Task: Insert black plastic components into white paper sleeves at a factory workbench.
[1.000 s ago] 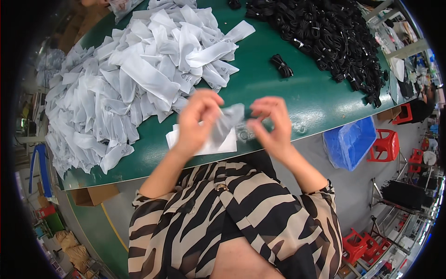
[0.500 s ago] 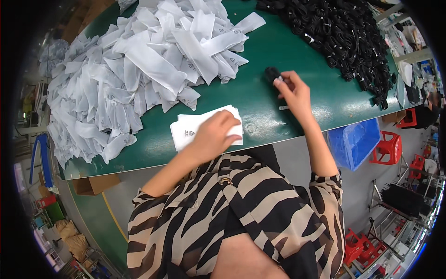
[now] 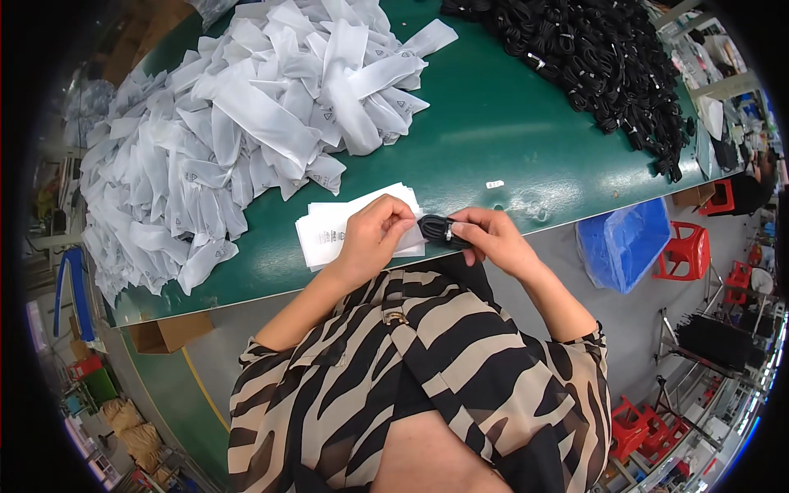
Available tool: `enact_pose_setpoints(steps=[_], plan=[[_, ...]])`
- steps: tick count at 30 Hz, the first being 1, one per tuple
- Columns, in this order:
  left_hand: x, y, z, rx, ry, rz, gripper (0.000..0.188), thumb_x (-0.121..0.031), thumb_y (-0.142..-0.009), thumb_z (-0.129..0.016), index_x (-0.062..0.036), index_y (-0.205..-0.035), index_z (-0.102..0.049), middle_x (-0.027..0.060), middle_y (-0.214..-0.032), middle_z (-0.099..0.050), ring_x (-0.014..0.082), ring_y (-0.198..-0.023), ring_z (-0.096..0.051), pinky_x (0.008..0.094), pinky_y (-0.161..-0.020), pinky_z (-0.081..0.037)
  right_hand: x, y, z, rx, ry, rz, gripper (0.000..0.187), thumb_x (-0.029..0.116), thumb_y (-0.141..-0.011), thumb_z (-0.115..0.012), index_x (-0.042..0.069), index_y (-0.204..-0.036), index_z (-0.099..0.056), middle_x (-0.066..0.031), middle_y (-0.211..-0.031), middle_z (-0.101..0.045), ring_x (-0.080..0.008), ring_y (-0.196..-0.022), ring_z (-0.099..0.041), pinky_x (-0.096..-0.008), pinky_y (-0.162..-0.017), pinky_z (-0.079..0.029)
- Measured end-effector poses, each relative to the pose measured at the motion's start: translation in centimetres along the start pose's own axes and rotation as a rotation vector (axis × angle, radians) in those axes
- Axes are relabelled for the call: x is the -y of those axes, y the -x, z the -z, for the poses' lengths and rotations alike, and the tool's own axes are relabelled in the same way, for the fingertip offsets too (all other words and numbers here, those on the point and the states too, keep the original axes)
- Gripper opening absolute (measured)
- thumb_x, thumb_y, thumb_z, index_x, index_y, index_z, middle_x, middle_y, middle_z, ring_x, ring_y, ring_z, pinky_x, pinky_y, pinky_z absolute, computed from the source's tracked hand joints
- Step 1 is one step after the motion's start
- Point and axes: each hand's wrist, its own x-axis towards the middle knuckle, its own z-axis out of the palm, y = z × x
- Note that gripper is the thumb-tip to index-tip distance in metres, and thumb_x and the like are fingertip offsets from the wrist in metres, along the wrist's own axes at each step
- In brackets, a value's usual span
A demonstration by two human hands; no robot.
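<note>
One broad green bench (image 3: 526,156) fills the upper part of the view, its surface somewhat shiny, and its near edge passes just before the person's body. Beyond this edge, grey floor (image 3: 625,329) is visible. The largest thing on the bench is a heap of white pouches (image 3: 222,140), which covers the left part; at the far right lies a heap of black cables (image 3: 583,57), well apart from it. On the floor to the right there is a blue bin (image 3: 620,255), and beside it a red stool (image 3: 686,255). Near the edge lies a stack of flat white pouches (image 3: 325,234), partly hidden by the left hand (image 3: 368,234). Smallest is a white piece (image 3: 494,184), just beyond the right hand (image 3: 491,236).

Both forearms are directed inward, and the hands are near each other. The left grip has its fingertips gathered over the stack; I cannot tell whether it pinches a pouch. The right grip is closed, thumb against fingers, around a black cable bundle (image 3: 436,228), which is between the two hands, over the stack's right side.
</note>
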Motion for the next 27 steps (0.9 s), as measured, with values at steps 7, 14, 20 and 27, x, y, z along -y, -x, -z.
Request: enact_pose_setpoints(steps=[7, 14, 20, 27], plan=[[-1.0, -0.3, 0.0, 0.07, -0.009, -0.229, 0.008, 0.005, -0.085, -0.068, 0.0007, -0.09, -0.063, 0.0074, -0.096, -0.064, 0.0163, -0.078, -0.058, 0.0272, -0.07, -0.048, 0.4, 0.1, 0.1, 0.172, -0.357, -0.296, 0.026, 0.024, -0.099, -0.061, 0.0, -0.092, -0.065, -0.0041, -0.076, -0.067, -0.0068, -0.053, -0.057, -0.0195, -0.043, -0.037], [-1.9, -1.5, 0.3, 0.062, -0.146, -0.297, 0.011, 0.001, -0.08, -0.07, -0.0028, -0.086, -0.062, 0.0103, -0.096, -0.062, 0.0293, -0.092, -0.059, 0.0368, -0.083, -0.047, -0.3, 0.1, -1.5, -0.159, 0.414, 0.621, 0.034, 0.004, -0.083, -0.079, -0.001, -0.111, -0.06, -0.0079, -0.102, -0.06, -0.0086, -0.076, -0.058, -0.023, -0.063, -0.048], [-3.0, -2.8, 1.1, 0.078, 0.06, -0.102, 0.007, -0.003, -0.087, -0.068, -0.003, -0.089, -0.061, 0.0066, -0.107, -0.06, 0.0162, -0.094, -0.053, 0.0282, -0.082, -0.042, -0.1, -1.9, -3.3, -0.313, -0.068, 0.78, 0.039, -0.005, -0.077, -0.081, 0.0, -0.108, -0.058, -0.0128, -0.118, -0.053, -0.0092, -0.081, -0.055, -0.0219, -0.069, -0.05], [-5.5, -8.5, 3.6, -0.038, 0.315, -0.208, 0.007, -0.005, -0.096, -0.062, 0.0008, -0.093, -0.06, 0.0044, -0.109, -0.059, 0.008, -0.087, -0.051, 0.0221, -0.076, -0.042, 5.9, -4.0, -2.6, -0.396, 0.405, 0.973, 0.034, -0.001, -0.08, -0.075, 0.006, -0.113, -0.071, -0.014, -0.126, -0.054, -0.0159, -0.081, -0.06, -0.0281, -0.069, -0.053]])
